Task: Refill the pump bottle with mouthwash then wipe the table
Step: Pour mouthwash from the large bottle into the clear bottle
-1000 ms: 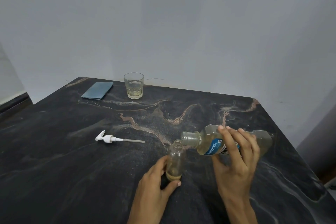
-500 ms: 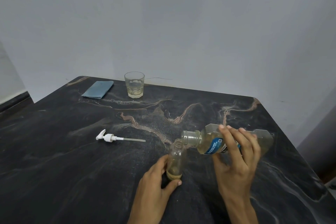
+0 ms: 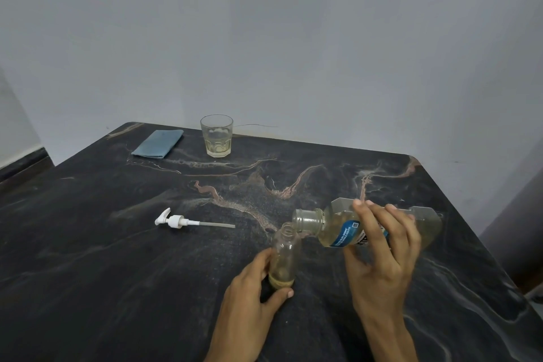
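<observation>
Clear pump bottle (image 3: 284, 258) upright on the dark tabletop (image 3: 117, 258), base gripped by the left hand (image 3: 252, 297); mouthwash bottle (image 3: 367, 226) tipped near-horizontal in the curled right hand (image 3: 382, 256), long axis pointing left, mouth just above the open neck.

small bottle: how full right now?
Nearly empty. The small bottle shows only a thin yellowish layer at its base; its walls above are clear. Its pump is off, lying on the table.

Bare table (image 3: 88, 273) spreads along the left edge and near-left corner. The pump (image 3: 176, 221) lies mid-left. A cloth (image 3: 158, 143) and glass (image 3: 216, 136) sit by the far edge. Both bottles (image 3: 284, 256) crowd the near-right part.
</observation>
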A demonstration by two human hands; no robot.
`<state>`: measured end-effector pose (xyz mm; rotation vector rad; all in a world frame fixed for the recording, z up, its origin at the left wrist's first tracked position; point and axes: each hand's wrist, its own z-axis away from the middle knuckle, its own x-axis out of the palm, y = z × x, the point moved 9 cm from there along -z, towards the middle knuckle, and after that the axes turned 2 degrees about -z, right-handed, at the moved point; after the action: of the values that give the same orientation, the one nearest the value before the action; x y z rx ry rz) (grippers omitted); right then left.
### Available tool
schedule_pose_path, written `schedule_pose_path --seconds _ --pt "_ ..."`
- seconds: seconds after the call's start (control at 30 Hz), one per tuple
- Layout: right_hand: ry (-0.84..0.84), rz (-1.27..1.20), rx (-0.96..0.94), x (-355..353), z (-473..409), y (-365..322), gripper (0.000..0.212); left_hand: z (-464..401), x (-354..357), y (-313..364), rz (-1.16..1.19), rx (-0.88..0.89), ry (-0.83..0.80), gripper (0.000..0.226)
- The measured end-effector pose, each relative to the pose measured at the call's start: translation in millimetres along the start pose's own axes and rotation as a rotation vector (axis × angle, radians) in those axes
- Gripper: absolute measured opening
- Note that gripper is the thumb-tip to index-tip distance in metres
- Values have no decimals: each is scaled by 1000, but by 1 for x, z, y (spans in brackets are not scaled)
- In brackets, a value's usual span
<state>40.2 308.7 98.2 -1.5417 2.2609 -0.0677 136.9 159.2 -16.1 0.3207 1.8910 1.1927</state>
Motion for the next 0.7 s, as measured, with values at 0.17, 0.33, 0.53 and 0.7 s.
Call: schedule_pose_path --seconds 0.17,0.33,0.53,0.7 --pt "-2 5 -5 0 0 0 84 0 0 0 8 -1 -7 61" --pt "-2 8 -10 0 0 -1 84 0 0 1 6 -2 -5 60" --pt "-5 13 -14 0 1 0 84 0 0 1 -1 -7 -5 62" --pt "-6 14 -13 1 0 0 84 0 0 0 -7 -13 -12 62"
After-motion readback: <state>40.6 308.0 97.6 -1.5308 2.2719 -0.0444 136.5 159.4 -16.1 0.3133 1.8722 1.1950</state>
